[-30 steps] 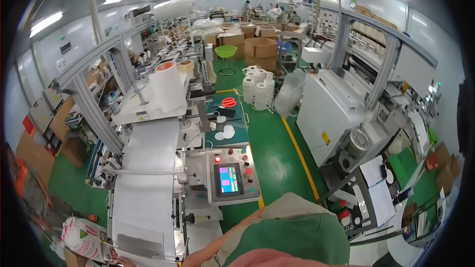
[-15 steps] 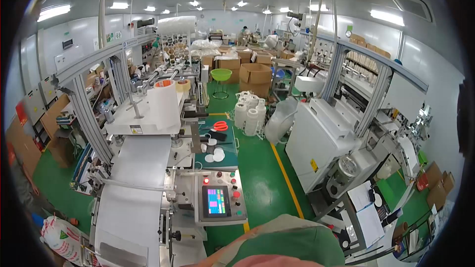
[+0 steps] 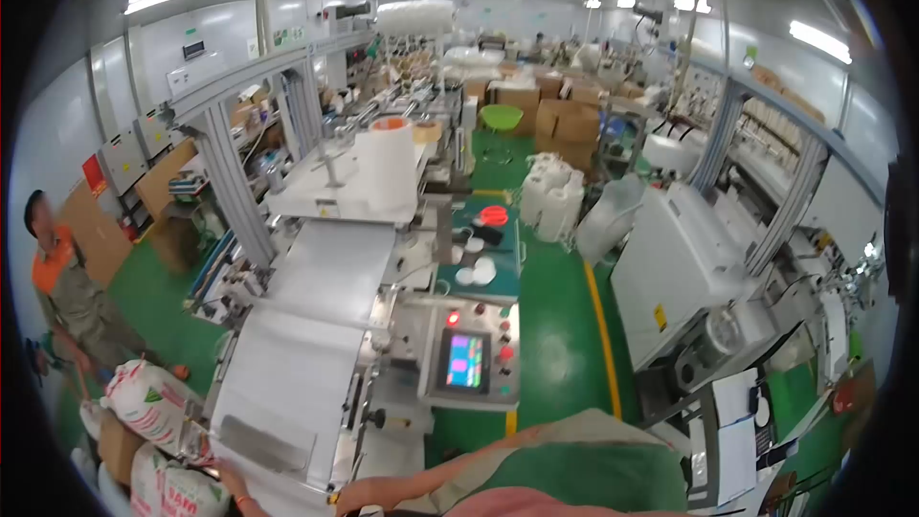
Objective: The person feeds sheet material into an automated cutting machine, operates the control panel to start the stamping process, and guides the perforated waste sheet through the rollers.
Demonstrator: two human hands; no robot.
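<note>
At the lower left, my left hand [image 3: 228, 477], with an orange band at the wrist, is beside the near end of the machine's white sheet [image 3: 287, 354]. A grey plate [image 3: 263, 442] lies on the sheet close to it. Blur hides the fingers and anything they hold. My right forearm [image 3: 412, 488] reaches left along the bottom edge; the hand itself is not visible. Above the forearm is a control panel [image 3: 508, 378] with a lit screen [image 3: 465, 360]. Red scissors [image 3: 493, 215] and round white pieces [image 3: 483, 271] lie on a green mat.
A co-worker [image 3: 72, 282] in orange and grey stands at the far left, near printed white sacks [image 3: 148, 402]. A white roll [image 3: 387, 172] stands on the machine. Bundled white rolls [image 3: 552, 196] and a white cabinet [image 3: 670, 278] are across the green aisle, with cartons [image 3: 567, 129] behind.
The view has swung left, so the machine and panel appear farther right. The co-worker's head and upper body have come into view. My left hand now shows more clearly beside the machine.
</note>
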